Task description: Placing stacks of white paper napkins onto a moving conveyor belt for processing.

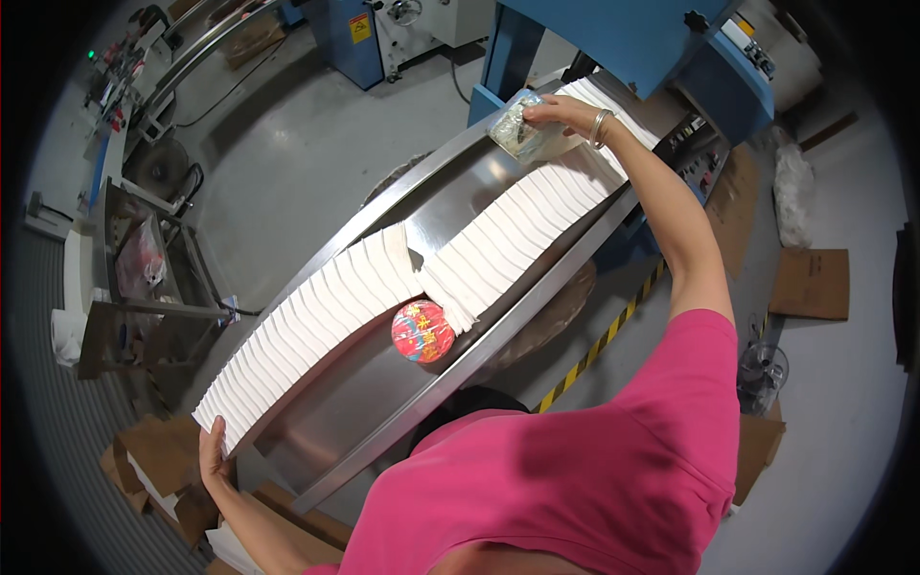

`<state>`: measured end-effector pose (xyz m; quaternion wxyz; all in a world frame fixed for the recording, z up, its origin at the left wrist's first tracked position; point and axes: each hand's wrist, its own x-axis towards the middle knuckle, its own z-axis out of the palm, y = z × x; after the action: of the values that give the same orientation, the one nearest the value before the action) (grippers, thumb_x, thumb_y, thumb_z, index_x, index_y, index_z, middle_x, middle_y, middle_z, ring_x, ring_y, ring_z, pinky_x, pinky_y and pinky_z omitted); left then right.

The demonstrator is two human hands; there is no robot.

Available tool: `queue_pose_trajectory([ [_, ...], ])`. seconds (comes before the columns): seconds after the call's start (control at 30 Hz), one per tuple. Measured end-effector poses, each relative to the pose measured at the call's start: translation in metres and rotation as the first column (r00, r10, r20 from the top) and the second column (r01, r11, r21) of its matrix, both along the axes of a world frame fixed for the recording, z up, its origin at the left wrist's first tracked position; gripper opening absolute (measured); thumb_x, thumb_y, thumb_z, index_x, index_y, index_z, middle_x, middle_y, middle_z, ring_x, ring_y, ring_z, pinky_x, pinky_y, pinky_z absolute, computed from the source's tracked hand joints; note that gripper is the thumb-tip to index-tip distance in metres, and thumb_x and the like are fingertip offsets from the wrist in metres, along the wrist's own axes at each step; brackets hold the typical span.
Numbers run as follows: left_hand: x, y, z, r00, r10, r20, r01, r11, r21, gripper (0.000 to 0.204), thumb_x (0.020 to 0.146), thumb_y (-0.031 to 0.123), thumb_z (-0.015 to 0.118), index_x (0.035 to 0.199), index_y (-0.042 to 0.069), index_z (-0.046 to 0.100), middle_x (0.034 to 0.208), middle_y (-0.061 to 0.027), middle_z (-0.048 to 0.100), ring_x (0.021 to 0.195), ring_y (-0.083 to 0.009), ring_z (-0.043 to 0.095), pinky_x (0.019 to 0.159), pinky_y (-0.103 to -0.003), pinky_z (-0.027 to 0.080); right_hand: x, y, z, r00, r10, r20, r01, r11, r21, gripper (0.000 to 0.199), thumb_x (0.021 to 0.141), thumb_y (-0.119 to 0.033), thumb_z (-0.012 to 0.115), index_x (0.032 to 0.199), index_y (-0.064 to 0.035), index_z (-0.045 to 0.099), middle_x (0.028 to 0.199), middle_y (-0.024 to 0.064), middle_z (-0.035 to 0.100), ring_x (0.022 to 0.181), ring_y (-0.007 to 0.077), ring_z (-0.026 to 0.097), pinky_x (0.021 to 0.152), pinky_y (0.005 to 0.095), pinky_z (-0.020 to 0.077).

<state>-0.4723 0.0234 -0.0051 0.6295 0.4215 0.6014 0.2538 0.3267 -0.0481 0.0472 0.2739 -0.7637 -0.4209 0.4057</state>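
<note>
Round red tin [423, 330] on shiny metal table [383, 402]. Blue machine [623, 38] at one o'clock. Brown cardboard box [811, 284] at three o'clock. Grey floor [287, 163] at eleven.

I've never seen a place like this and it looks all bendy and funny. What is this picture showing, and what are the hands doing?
The camera sits on a person's head and looks down, so straight edges bend near the rim. The person in the pink shirt stands at a long shiny metal trough leading to a big blue machine. In the trough lie long rows of thin white folded sheets, standing on edge like book pages. A round red patterned pack sits beside them. The left hand presses the near end of the rows. The right hand, far away, holds a clear crinkly plastic bag. Brown cardboard boxes lie on the grey floor.
</note>
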Motion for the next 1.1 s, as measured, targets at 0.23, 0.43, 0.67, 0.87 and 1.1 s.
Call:
queue_pose_trajectory([
  [0.23,-0.001,-0.004,0.002,1.0,0.008,0.012,-0.008,1.0,0.001,0.069,0.077,0.027,0.067,0.132,0.001,0.033,0.127,-0.0101,0.046,0.113,-0.024,0.046,0.093,-0.036,0.037,-0.018,0.008,0.004,0.749,0.307,0.587,-0.341,0.938,-0.055,0.078,0.053,-0.05,0.069,0.113,-0.0039,0.051,0.099,0.0148,0.056,0.095,0.0264,0.054,0.081,0.03,0.0424],
  [0.43,-0.007,0.002,-0.008,1.0,-0.021,-0.002,0.021,0.999,0.03,0.068,0.078,0.029,0.065,0.132,0.002,0.033,0.127,-0.0092,0.045,0.113,-0.0229,0.046,0.093,-0.035,0.037,-0.024,-0.005,-0.01,0.474,0.403,0.783,-0.293,0.911,-0.291,0.092,0.052,-0.051,0.075,0.128,-0.013,0.038,0.121,0.0117,0.048,0.111,0.0277,0.048,0.091,0.0532,0.0307],
  [0.67,-0.013,0.003,-0.011,0.999,-0.03,-0.015,0.03,0.999,0.038,0.066,0.08,0.03,0.064,0.132,0.002,0.033,0.126,-0.0079,0.046,0.113,-0.0224,0.046,0.093,-0.035,0.037,-0.039,-0.003,0.003,0.357,0.423,0.833,0.0,0.891,-0.453,0.102,0.05,-0.055,0.075,0.135,-0.0285,0.026,0.132,0.0106,0.038,0.124,0.0318,0.034,0.094,0.0653,0.0197],
  [0.87,-0.018,0.001,-0.01,0.997,-0.019,-0.073,0.022,0.999,0.035,0.063,0.08,0.026,0.063,0.13,0.0,0.035,0.125,-0.0101,0.047,0.111,-0.0225,0.047,0.093,-0.034,0.037,-0.04,0.003,0.005,0.355,0.091,0.931,-0.058,0.995,-0.075,0.086,0.062,-0.056,0.068,0.133,-0.0256,0.029,0.139,0.0127,0.03,0.128,0.0358,0.026,0.095,0.065,0.0196],
  [1.1,-0.008,0.0,-0.006,0.998,0.052,-0.043,-0.051,0.999,0.01,0.056,0.08,0.029,0.065,0.123,0.0,0.044,0.116,-0.0057,0.053,0.102,-0.0168,0.052,0.087,-0.029,0.04,-0.211,0.022,0.017,0.675,0.495,0.546,-0.362,0.868,-0.34,0.093,0.072,-0.08,0.027,0.075,0.0053,0.064,0.074,0.0213,0.061,0.077,0.0315,0.06,0.071,0.0404,0.0446],
])
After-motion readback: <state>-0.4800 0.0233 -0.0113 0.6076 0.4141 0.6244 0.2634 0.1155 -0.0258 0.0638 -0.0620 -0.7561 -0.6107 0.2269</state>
